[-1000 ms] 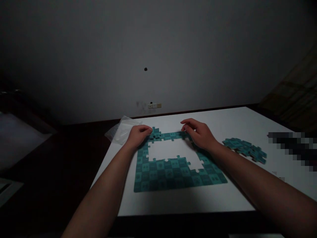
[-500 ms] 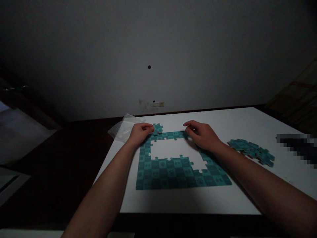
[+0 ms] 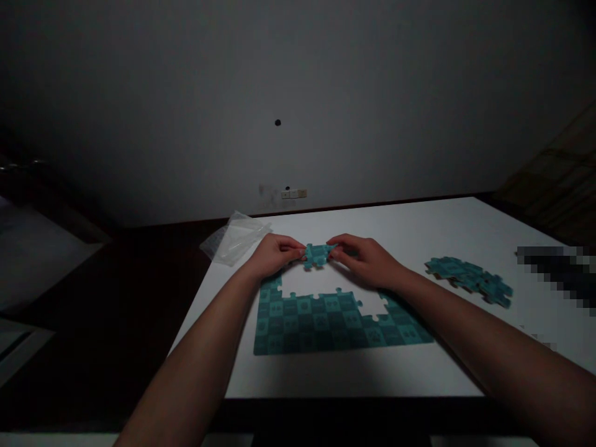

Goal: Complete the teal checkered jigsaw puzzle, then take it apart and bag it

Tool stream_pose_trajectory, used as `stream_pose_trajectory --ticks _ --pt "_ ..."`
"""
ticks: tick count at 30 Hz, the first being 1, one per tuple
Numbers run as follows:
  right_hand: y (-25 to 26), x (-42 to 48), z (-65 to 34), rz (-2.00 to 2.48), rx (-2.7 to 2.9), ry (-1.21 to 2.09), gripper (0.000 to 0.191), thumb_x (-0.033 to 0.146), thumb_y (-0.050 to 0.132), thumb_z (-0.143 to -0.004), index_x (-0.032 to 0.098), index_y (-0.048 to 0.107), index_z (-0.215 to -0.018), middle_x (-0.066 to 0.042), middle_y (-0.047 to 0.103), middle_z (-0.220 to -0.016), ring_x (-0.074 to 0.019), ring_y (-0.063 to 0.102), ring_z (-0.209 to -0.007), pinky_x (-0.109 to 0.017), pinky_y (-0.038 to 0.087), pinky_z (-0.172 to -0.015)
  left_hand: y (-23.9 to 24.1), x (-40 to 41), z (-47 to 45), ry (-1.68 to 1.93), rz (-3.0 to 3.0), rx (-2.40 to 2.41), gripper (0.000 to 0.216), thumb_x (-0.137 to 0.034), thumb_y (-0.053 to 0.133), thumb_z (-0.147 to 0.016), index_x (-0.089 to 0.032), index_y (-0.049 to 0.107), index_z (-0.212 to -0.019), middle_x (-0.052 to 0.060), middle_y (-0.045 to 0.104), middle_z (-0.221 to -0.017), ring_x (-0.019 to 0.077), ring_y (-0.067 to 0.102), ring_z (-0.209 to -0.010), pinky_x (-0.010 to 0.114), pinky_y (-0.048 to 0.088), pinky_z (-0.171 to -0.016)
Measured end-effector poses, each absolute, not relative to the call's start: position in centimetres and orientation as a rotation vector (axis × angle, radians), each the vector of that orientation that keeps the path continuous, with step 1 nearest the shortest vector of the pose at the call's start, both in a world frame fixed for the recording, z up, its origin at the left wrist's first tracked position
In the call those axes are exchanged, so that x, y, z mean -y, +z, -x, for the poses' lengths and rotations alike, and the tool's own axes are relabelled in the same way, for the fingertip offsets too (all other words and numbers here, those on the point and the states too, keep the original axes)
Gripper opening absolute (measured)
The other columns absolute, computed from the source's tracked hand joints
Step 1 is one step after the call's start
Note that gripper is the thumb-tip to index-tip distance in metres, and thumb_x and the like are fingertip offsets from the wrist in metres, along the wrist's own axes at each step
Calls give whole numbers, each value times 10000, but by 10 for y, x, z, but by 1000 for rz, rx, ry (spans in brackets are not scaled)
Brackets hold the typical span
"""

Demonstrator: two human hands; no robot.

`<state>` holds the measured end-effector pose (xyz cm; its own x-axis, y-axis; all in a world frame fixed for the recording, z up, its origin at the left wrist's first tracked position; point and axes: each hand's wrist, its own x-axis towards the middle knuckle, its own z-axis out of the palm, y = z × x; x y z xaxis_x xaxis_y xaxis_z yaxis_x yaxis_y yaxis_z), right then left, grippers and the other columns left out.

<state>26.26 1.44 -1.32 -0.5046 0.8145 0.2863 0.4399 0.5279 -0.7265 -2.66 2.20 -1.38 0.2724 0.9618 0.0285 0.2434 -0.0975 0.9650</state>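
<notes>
A partly assembled teal checkered jigsaw puzzle (image 3: 326, 323) lies flat on the white table (image 3: 419, 236). Its bottom rows are filled and its middle shows bare table. Both my hands meet over the puzzle's far edge. My left hand (image 3: 272, 254) pinches the left end of a teal puzzle piece (image 3: 318, 253), and my right hand (image 3: 365, 259) pinches its right end. The piece appears slightly lifted above the table, between the two sets of fingertips.
A heap of loose teal puzzle pieces (image 3: 470, 279) lies on the table to the right. A clear plastic bag (image 3: 235, 242) sits at the table's far left corner. A blurred dark patch (image 3: 556, 264) lies at the right edge. Dark floor surrounds the table.
My hands have moved toward each other along the puzzle's far edge. A teal piece from that edge is now held between both hands.
</notes>
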Motion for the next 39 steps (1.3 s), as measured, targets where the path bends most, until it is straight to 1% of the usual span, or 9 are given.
stream_pose_trajectory --ticks 4,11,16,18,20,23,27,32,39 --pt "-16 -9 -255 976 2128 896 340 380 679 -1019 231 748 -1317 -98 838 -1106 -268 777 -984 -424 592 -903 -13 -15 16 839 -1596 -1077 207 -325 913 -768 -184 885 -916 87 869 -901 254 832 -867 367 654 -854" --pt "-18 -12 -254 1049 2097 975 268 329 727 -974 229 783 -1217 -74 824 -990 -238 759 -895 -380 579 -831 -16 -18 16 842 -1659 -1099 201 -307 857 -827 -177 886 -977 102 872 -938 253 822 -894 364 645 -853" --pt "-18 -13 -257 1079 2065 963 309 349 723 -961 212 783 -1232 -67 798 -931 -239 733 -850 -390 559 -813 -29 -29 30 957 -1755 -1431 319 -324 678 -976 -192 850 -1210 92 869 -1023 194 735 -691 339 607 -699" --pt "-18 -13 -257 1088 2068 952 320 360 718 -957 213 786 -1234 -60 790 -910 -240 730 -838 -391 551 -802 -32 -34 36 943 -1919 -1560 305 -313 659 -990 -195 854 -1192 89 862 -1044 217 755 -786 362 614 -784" --pt "-18 -13 -256 1099 2073 937 328 369 713 -955 214 788 -1234 -56 786 -897 -238 726 -824 -388 542 -787 -34 -36 39 898 -2135 -1615 282 -305 652 -999 -199 861 -1157 96 849 -1101 254 770 -965 390 606 -917" --pt "-18 -12 -255 1116 2075 931 347 386 709 -950 205 787 -1236 -56 790 -884 -240 724 -812 -388 534 -771 -32 -36 39 793 -2372 -1608 290 -293 612 -1023 -212 864 -1142 107 826 -1158 282 752 -1086 410 586 -993" --pt "-18 -12 -256 1119 2083 932 375 404 702 -947 192 786 -1244 -70 807 -896 -252 740 -821 -396 539 -772 -28 -34 35 656 -2484 -1601 287 -257 602 -1025 -224 872 -1116 109 821 -1135 286 748 -1079 416 580 -999" --pt "-20 -12 -258 1110 2088 934 381 414 674 -960 192 779 -1251 -72 806 -874 -251 730 -792 -400 537 -757 -24 -35 43 707 -2450 -1752 285 -301 622 -1054 -218 860 -1186 107 832 -1167 296 744 -1102 440 566 -1047" --pt "-19 -12 -258 1118 2101 928 406 389 664 -940 186 765 -1278 -60 783 -837 -236 698 -755 -396 527 -746 -34 -39 50 663 -2362 -1849 262 -263 647 -1033 -211 868 -1163 114 812 -1150 276 748 -1062 395 582 -986"
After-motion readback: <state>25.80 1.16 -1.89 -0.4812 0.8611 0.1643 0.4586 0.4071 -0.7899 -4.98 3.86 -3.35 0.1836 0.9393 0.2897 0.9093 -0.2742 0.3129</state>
